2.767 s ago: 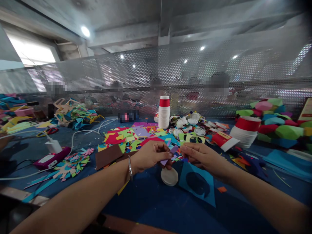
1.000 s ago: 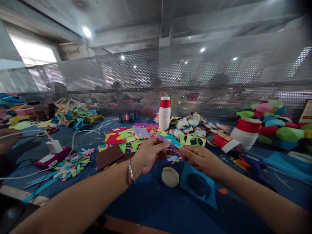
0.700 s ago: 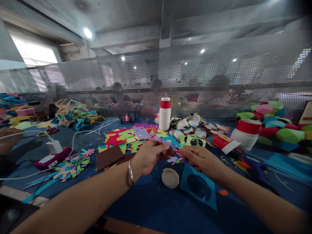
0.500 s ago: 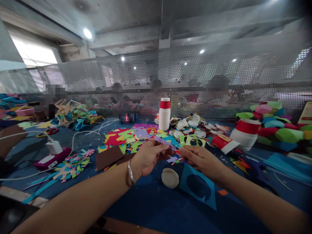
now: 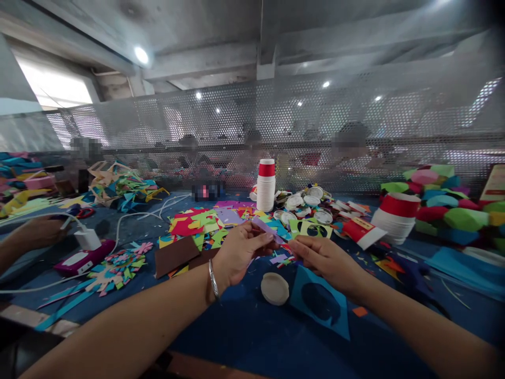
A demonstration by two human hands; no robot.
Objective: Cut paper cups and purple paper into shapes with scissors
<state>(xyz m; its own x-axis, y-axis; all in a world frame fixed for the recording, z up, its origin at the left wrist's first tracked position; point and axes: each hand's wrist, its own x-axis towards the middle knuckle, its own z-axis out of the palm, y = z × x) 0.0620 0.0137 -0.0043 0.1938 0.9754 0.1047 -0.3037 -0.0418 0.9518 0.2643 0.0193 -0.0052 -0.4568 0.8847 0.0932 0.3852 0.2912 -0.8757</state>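
My left hand (image 5: 244, 250) pinches a strip of purple paper (image 5: 265, 227) between thumb and fingers, above the blue table. Close to the strip's right end, my right hand (image 5: 321, 256) has thumb and forefinger pressed together; what lies between them is too small to make out. Below the hands are a round pale disc (image 5: 275, 288) with a raised rim and a blue paper sheet (image 5: 321, 301) with a round hole cut in it. A yellow-green sheet with cut holes (image 5: 311, 229) lies just behind my right hand.
Coloured paper scraps (image 5: 201, 223) and brown card (image 5: 177, 256) spread ahead. Stacked paper cups (image 5: 266, 192) stand behind, more cups (image 5: 395, 217) at right. A purple power strip (image 5: 84, 258) with white cables lies left, near another person's hand (image 5: 33, 235). A perforated metal screen (image 5: 236, 118) closes the back.
My hands stay almost in place, the purple strip tilting slightly. At the far left, the other person's hand has moved into clearer view beside the white plug.
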